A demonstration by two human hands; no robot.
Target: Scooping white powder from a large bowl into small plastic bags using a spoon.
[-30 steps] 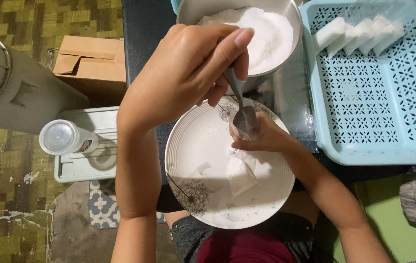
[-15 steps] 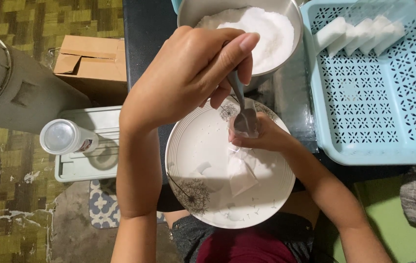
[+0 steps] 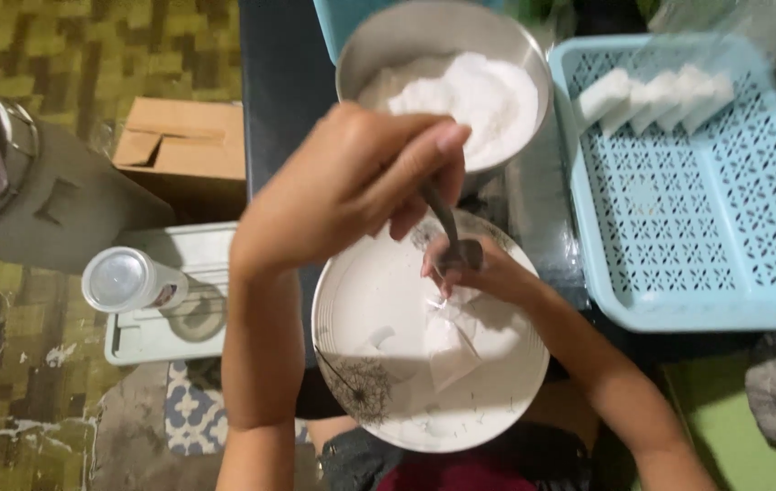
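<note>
left hand [image 3: 351, 195]: fingers pinched shut on metal spoon [image 3: 453, 238]
right hand [image 3: 479, 273]: pinches small clear plastic bag [image 3: 450, 341] over white round plate [image 3: 360, 300]
near: steel bowl of white powder [image 3: 460, 91]

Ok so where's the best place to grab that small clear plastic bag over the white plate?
Probably pinch the small clear plastic bag at its open top edge, coming from the right, where the right hand holds it; the filled bottom hangs limp over the white plate.
</note>
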